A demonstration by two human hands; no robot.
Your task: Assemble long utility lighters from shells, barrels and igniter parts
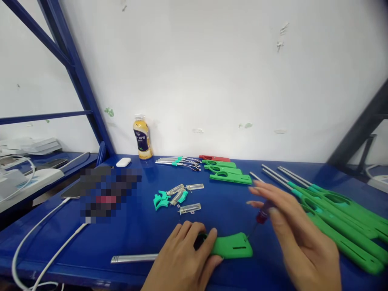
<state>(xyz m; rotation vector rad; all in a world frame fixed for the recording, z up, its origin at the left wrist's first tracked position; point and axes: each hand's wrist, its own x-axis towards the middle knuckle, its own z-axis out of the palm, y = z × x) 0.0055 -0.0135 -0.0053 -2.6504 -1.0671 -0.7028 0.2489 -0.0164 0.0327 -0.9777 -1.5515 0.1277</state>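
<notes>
Green lighter [233, 245] lies flat on the blue table [127, 226], near edge, handle end to the right, metal tube [133, 258] to the left; left hand [184, 256] grasps it round the middle, fingers over the top, presumably to keep it from turning; handle end left bare, which gives the tool room.

Right hand [303, 234] grasps a screwdriver [262, 214] lightly, thumb opposite raised fingers; shaft slants down to the handle's end, tip at or just above a small hole; contact hard to tell.

Beyond: clear tanks [190, 208] and teal pieces [161, 200] in a loose cluster; wired rods [178, 161] behind; green shells [230, 178] and a red shell [214, 158] grouped by kind, likely for easy picking; long green lighters [339, 230] crowd the right hand's outer side, limiting elbow room; white cables [59, 250] at far left, well apart from the work.
</notes>
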